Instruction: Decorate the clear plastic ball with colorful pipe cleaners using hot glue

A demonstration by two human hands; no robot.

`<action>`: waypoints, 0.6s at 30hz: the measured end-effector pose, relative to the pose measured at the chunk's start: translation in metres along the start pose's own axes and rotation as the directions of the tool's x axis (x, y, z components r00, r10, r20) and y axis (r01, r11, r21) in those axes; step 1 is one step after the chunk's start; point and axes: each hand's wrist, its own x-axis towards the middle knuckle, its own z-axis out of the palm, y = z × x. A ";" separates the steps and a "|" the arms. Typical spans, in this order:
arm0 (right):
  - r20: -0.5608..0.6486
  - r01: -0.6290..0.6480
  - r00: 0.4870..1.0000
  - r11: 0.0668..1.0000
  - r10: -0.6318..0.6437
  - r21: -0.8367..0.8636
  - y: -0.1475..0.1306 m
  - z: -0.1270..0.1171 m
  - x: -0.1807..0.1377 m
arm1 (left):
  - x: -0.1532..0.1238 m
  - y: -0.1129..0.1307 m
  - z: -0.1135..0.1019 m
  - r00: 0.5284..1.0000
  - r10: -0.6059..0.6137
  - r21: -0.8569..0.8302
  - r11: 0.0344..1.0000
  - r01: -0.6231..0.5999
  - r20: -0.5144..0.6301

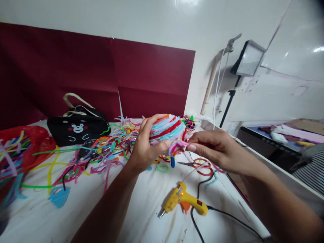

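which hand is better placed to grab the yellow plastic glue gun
Probably the right hand: it pinches only a pink fuzzy strip, and the glue gun lies handle toward its side; the left hand clasps a rounded, multicolour striped fuzzy piece.

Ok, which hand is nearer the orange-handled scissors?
Right. The right hand is just above the orange-handled scissors in view, pinching a pink pipe cleaner; the left hand is farther off, to their left, gripping the striped pipe-cleaner piece.

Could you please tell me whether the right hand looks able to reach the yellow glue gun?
Probably yes: the glue gun lies uncovered nearby, though the right hand pinches a pink strip it would likely have to release.
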 end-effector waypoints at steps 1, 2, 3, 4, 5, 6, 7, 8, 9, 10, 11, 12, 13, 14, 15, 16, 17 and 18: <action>-0.012 -0.004 1.000 1.000 0.004 -0.005 0.000 0.001 0.000 | 0.000 0.000 0.000 1.000 -0.003 0.001 1.000 0.003 0.001; -0.027 -0.012 1.000 1.000 0.012 -0.011 0.001 0.001 -0.001 | 0.000 0.000 0.000 1.000 -0.001 0.005 1.000 0.001 -0.002; -0.040 -0.020 0.999 1.000 0.020 -0.018 0.001 0.001 -0.002 | 0.000 0.000 0.000 1.000 0.006 0.011 1.000 -0.006 -0.007; -0.046 -0.027 0.999 0.999 0.025 -0.030 0.002 0.001 -0.003 | 0.001 0.000 -0.001 1.000 0.018 0.017 1.000 -0.018 -0.014; -0.041 -0.029 0.999 0.998 0.027 -0.047 0.003 0.000 -0.005 | 0.001 0.000 -0.003 0.999 0.031 0.025 0.999 -0.031 -0.021; -0.024 -0.024 0.999 0.997 0.022 -0.069 0.004 0.000 -0.006 | 0.002 -0.001 -0.004 0.999 0.045 0.035 0.998 -0.044 -0.029; 0.007 -0.012 1.000 0.995 0.013 -0.098 0.007 0.001 -0.007 | 0.002 -0.001 -0.006 0.997 0.059 0.044 0.997 -0.057 -0.042; 0.046 0.010 0.999 0.991 -0.005 -0.130 0.009 0.002 -0.007 | 0.003 -0.002 -0.008 0.996 0.062 0.058 0.997 -0.059 -0.057; 0.093 0.041 0.995 0.986 -0.026 -0.164 0.012 0.005 -0.007 | 0.004 -0.003 -0.010 0.994 0.073 0.071 0.995 -0.067 -0.083; 0.141 0.076 0.989 0.978 -0.049 -0.194 0.016 0.009 -0.006 | 0.004 -0.004 -0.012 0.989 0.095 0.075 0.993 -0.087 -0.109; 0.183 0.115 0.980 0.969 -0.074 -0.220 0.020 0.014 -0.005 | 0.005 -0.005 -0.013 0.985 0.120 0.068 0.991 -0.112 -0.126; 0.229 0.149 0.969 0.959 -0.092 -0.243 0.023 0.022 -0.003 | 0.005 -0.005 -0.014 0.982 0.139 0.071 0.989 -0.131 -0.126; 0.264 0.177 0.959 0.950 -0.107 -0.256 0.026 0.031 -0.001 | 0.006 -0.005 -0.015 0.977 0.162 0.075 0.985 -0.153 -0.141; 0.293 0.201 0.949 0.942 -0.119 -0.268 0.029 0.043 0.001 | 0.006 -0.005 -0.015 0.972 0.177 0.074 0.983 -0.167 -0.152; 0.333 0.227 0.934 0.936 -0.131 -0.270 0.032 0.055 0.003 | 0.006 -0.004 -0.015 0.970 0.185 0.070 0.982 -0.176 -0.159; 0.377 0.266 0.913 0.926 -0.153 -0.267 0.036 0.069 0.005 | 0.006 -0.003 -0.015 0.970 0.182 0.062 0.983 -0.174 -0.164; 0.407 0.287 0.900 0.915 -0.157 -0.283 0.039 0.083 0.008 | 0.006 -0.002 -0.015 0.971 0.173 0.053 0.985 -0.167 -0.163; 0.435 0.327 0.883 0.896 -0.176 -0.300 0.042 0.096 0.010 | 0.005 -0.001 -0.015 0.974 0.162 0.044 0.987 -0.157 -0.160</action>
